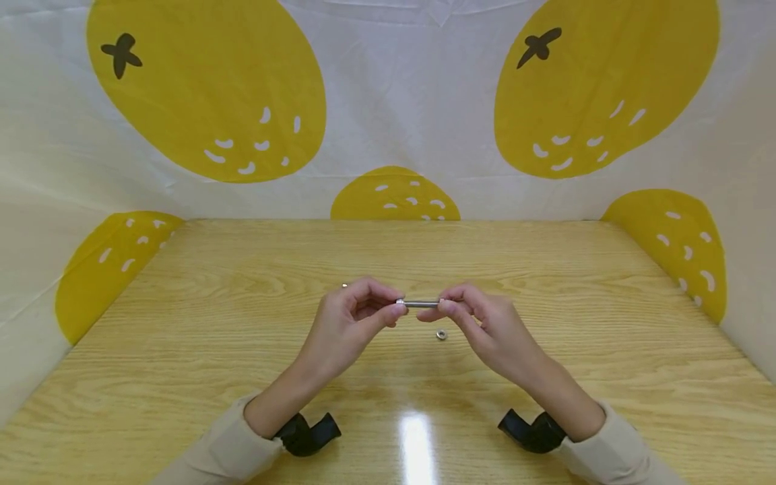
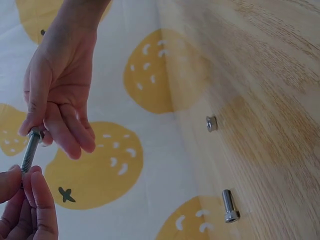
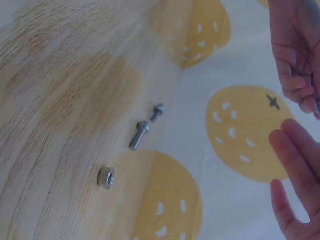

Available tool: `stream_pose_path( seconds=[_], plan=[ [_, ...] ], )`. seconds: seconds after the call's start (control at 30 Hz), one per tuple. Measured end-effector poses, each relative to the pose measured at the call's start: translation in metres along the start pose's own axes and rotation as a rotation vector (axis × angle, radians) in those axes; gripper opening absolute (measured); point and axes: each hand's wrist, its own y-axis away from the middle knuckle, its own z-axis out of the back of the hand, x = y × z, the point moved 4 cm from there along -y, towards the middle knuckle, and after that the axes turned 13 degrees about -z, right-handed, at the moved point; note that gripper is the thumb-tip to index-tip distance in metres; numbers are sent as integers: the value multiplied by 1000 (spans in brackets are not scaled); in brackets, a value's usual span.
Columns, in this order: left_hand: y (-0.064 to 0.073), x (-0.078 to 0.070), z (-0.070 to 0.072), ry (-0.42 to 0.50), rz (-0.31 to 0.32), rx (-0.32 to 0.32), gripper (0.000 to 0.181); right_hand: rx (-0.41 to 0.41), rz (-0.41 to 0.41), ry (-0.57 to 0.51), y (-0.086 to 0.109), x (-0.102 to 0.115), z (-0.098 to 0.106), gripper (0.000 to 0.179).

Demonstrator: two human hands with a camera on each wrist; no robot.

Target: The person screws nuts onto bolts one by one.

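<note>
- Wrinkled white cloth backdrop (image 1: pixel 412 101) with large rounded yellow printed shapes (image 1: pixel 206 87), behind and at both sides
- Pale yellow-brown wood-grain tabletop (image 1: pixel 242 364)
- Elongated white light reflection (image 1: pixel 417 448) near its front

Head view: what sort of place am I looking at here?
Probably a small tabletop workspace, screened off with cloth: a wood-grain table, a white cloth with big yellow printed shapes behind and beside it, and small hardware, a bolt and a loose nut.

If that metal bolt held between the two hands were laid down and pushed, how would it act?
The bolt would probably roll, since its shaft looks round. It seems stiff, spanning straight between the left hand and the right hand. Its metallic sheen suggests it may feel heavy for its size.
</note>
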Motion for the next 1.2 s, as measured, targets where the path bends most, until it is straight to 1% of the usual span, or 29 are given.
stream_pose_path(
  seconds=[0.07, 0.13, 0.27, 0.37, 0.43, 0.57, 0.7, 0.8, 0.9, 1.0, 1.07, 1.13, 1.2],
  plan=[
    [0, 1, -1, 0, 2, 2, 15, 15, -64, 16, 0, -2, -1, 12],
    [0, 1, -1, 1, 5, 3, 15, 30, -102, 22, 0, -2, -2, 15],
    [0, 1, -2, 1, 4, 1, 15, 53, -127, 17, 0, -1, -2, 18],
    [0, 0, -1, -13, 3, -5, 15, 63, -137, 0, 0, -1, -2, 14],
    [1, -1, -1, -18, 7, -8, 14, 64, -129, -12, 0, 0, -1, 10],
    [1, -1, 0, -8, 20, -11, 13, 40, -76, -12, 1, 3, 1, 8],
    [0, -3, 0, -4, 3, -8, 14, 1, -31, -8, 2, 5, 3, 9],
    [0, -5, 1, -25, -31, -7, 15, -3, -31, -29, 2, 6, 2, 7],
    [0, -7, 0, -45, -59, -7, 14, 1, -74, -23, 2, 5, 1, 11],
    [0, -7, -2, -45, -68, -6, 13, 21, -124, 4, 2, 5, -2, 19],
    [0, -7, -2, -40, -63, -9, 13, 40, -152, 7, 1, 5, -3, 23],
    [0, -6, -2, -33, -55, -15, 13, 59, -182, -9, 1, 5, -3, 24],
    [0, -5, -2, -23, -44, -21, 13, 75, -203, -67, 0, 5, -2, 21]
  ],
)
